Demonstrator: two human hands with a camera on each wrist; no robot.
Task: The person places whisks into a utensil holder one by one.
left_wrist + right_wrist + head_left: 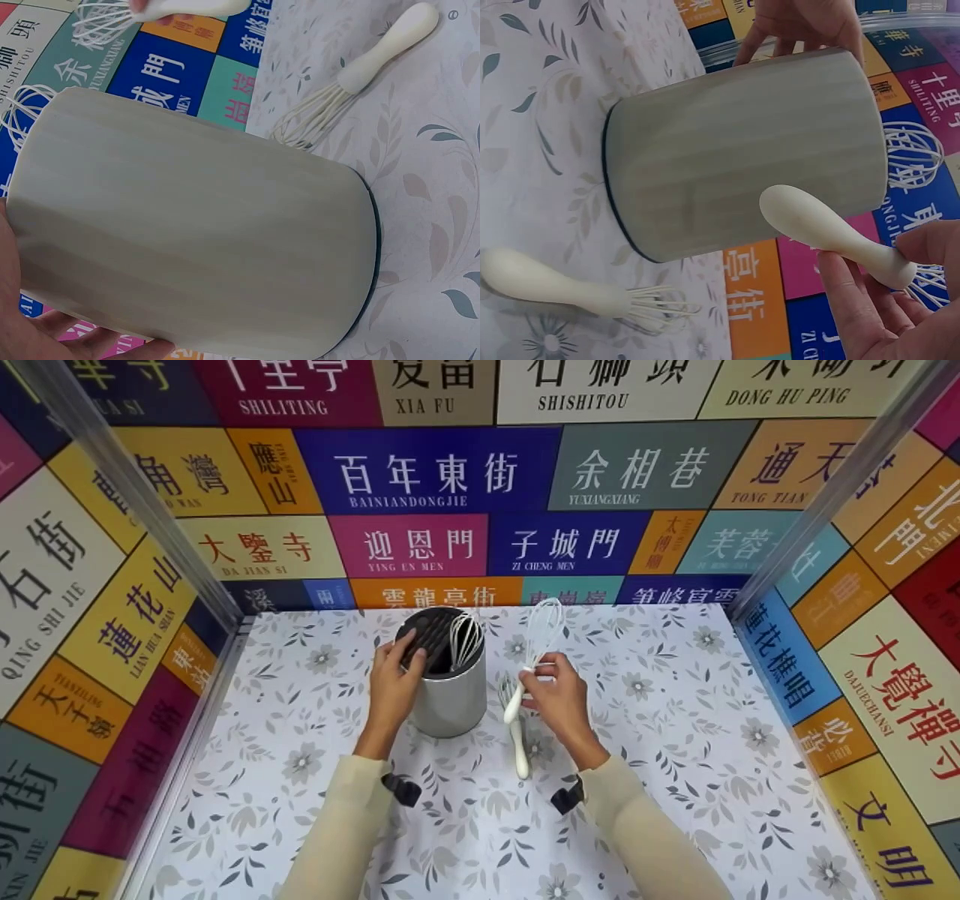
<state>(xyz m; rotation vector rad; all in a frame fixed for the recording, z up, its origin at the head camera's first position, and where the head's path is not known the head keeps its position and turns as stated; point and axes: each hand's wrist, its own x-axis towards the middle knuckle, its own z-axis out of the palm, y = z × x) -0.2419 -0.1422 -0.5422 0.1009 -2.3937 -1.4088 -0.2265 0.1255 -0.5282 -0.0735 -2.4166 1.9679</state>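
Observation:
A light grey cylindrical utensil holder [450, 706] with a black slotted insert [424, 634] stands upright on the table. My left hand [393, 684] grips its upper left side, with fingers over the rim. One whisk [466, 640] is in the holder's right part, wire loops up. To the right of the holder, my right hand [561, 697] pinches a second whisk [817, 226] near where its off-white handle meets the wires. That whisk is tilted, loops up and handle end down. Beneath it a third whisk [390, 46] lies on the table, its handle toward me.
The table [480, 840] has a white cloth with grey flowers and leaves. Colourful sign-printed panels [442, 469] stand behind and at both sides. Clear uprights [840, 472] rise at the back corners. Dark wrist straps [401, 790] sit at both cuffs.

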